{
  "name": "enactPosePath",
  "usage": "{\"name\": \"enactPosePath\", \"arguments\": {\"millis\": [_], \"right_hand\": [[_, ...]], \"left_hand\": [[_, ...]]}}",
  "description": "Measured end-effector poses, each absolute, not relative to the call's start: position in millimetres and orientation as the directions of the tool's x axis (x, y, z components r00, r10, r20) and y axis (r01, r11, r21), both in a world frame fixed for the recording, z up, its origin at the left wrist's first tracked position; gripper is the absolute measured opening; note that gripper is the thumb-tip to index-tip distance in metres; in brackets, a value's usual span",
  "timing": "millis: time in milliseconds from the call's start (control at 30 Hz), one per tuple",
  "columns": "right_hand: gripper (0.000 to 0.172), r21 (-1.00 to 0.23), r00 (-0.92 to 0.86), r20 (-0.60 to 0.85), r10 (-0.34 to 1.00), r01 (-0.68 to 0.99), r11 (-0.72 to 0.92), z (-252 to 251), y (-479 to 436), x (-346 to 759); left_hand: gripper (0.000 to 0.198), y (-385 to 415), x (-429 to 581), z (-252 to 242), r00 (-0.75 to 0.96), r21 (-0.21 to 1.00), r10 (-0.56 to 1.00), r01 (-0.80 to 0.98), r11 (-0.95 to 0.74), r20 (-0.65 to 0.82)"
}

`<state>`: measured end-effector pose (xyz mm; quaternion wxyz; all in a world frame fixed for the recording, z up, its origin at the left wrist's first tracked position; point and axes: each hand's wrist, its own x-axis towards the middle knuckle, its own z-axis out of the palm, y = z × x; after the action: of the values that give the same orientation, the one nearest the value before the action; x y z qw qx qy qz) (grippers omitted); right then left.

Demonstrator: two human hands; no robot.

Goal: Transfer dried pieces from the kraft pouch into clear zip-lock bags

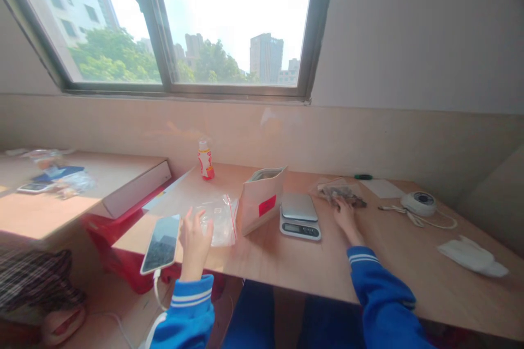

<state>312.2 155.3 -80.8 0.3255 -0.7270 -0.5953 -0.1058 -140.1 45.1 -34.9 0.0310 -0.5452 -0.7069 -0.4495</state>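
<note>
My left hand (195, 240) is raised over the table's front edge with its fingers apart and nothing between them. Beside it is a white-framed phone (161, 245) with a cable plugged into its lower end. Just behind that hand lie clear zip bags (223, 223) with a red seal line. My right hand (345, 215) reaches onto a clear plastic bag (327, 188) of small dark items, fingers bent down and closed at it; what they pinch is hidden. Between my hands stand an upright, open-topped beige pouch (256, 207) with a red label and a digital scale (301, 215), its metal plate bare.
A red-and-white bottle (206, 161) stands at the back. To the right are a green-handled tool (363, 177), white paper (382, 188), a white dome camera (418, 203) with cable, and a white crumpled packet (472, 256). A red stool (123, 251) and another table (135, 182) are left.
</note>
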Motion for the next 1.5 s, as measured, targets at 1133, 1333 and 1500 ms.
{"name": "enactPosePath", "arguments": {"millis": [1133, 1333, 1500], "right_hand": [[0.011, -0.904, 0.238, 0.418, 0.877, 0.206, 0.375, 68.5, -15.9, 185.8], [0.024, -0.853, 0.443, 0.498, 0.746, 0.406, 0.328, 49.9, -7.9, 157.9], [0.017, -0.881, 0.101, 0.334, 0.937, 0.386, 0.273, 55.6, -22.3, 136.3]], "left_hand": [[0.026, -15.7, 8.4, 30.1, 0.183, 0.965, 0.95, 0.02, -0.261, 0.254], [0.032, -18.4, 12.5, 31.0, -0.003, 0.98, 0.995, -0.168, -0.103, 0.104], [0.037, -17.5, 27.2, 24.9, -0.124, 0.932, 0.99, -0.346, -0.103, 0.064]]}}
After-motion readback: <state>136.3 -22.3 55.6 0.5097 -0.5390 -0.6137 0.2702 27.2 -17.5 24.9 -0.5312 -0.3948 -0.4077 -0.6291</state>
